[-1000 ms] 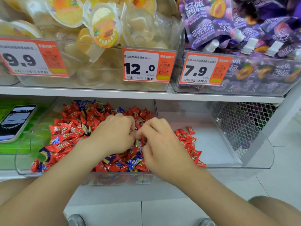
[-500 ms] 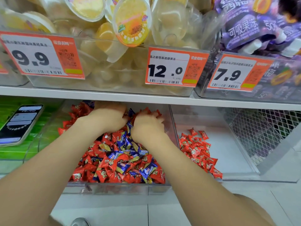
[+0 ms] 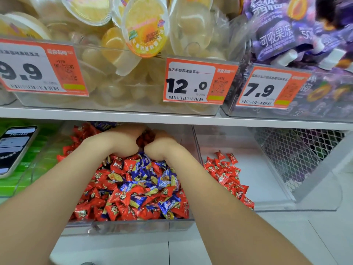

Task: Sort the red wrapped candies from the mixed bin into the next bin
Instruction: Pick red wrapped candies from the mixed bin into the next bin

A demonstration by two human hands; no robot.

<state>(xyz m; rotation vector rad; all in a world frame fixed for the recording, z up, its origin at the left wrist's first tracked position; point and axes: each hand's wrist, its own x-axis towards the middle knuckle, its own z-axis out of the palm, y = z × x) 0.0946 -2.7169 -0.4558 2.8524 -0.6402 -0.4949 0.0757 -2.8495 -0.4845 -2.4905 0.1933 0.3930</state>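
Two bare hands reach to the back of the clear plastic mixed bin (image 3: 133,225), under the white shelf board (image 3: 172,118). The left hand (image 3: 119,143) and right hand (image 3: 162,147) are close side by side, knuckles up, with their fingers dipped into the heap and hidden from view, so it cannot be told how far they are curled or whether they hold anything. The mixed bin holds many red wrapped candies (image 3: 122,197) jumbled with blue wrapped candies (image 3: 169,204), heaped up to the front wall. The next clear bin (image 3: 277,207), directly to the right, holds a smaller pile of red candies (image 3: 227,175) along its left side. A white wire mesh panel (image 3: 292,155) stands at its right. To the left, a dark smartphone (image 3: 15,150) lies on green packets (image 3: 11,180). On the upper shelf are yellow jelly cups (image 3: 145,33), purple spouted pouches (image 3: 277,35) and three orange price tags: 9.9 (image 3: 38,67), 12.0 (image 3: 198,81) and 7.9 (image 3: 271,88).
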